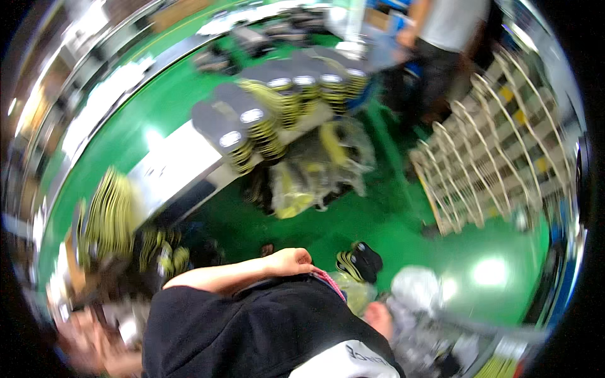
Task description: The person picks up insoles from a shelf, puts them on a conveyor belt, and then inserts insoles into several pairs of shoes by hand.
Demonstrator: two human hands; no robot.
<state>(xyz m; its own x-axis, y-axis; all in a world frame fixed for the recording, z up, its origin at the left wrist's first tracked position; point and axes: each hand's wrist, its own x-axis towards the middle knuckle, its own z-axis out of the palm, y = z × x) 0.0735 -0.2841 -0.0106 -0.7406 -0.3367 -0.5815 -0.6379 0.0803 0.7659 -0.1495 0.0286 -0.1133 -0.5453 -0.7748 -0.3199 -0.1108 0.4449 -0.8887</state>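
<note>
In front of my waist, my left hand (292,261) has its fingers closed on a pink strip (329,281), which runs down to the right along my dark clothing. My right hand (379,319) is low at my right side, smeared by motion and partly hidden behind my black shirt. I cannot make out whether it holds anything. A clear yellowish plastic bag (354,293) lies between the two hands. Just beyond it rests a small stack of dark, sole-shaped pieces (364,261) with yellow-green edges.
A long white table (173,164) carries several stacks of grey sole-shaped pieces (236,120). Plastic-wrapped bundles (309,183) sit beside it. More yellow-green pieces (108,211) stand at left. A beige wire rack (491,151) and another person (441,57) are at right. Clear plastic bags (416,290) lie nearby.
</note>
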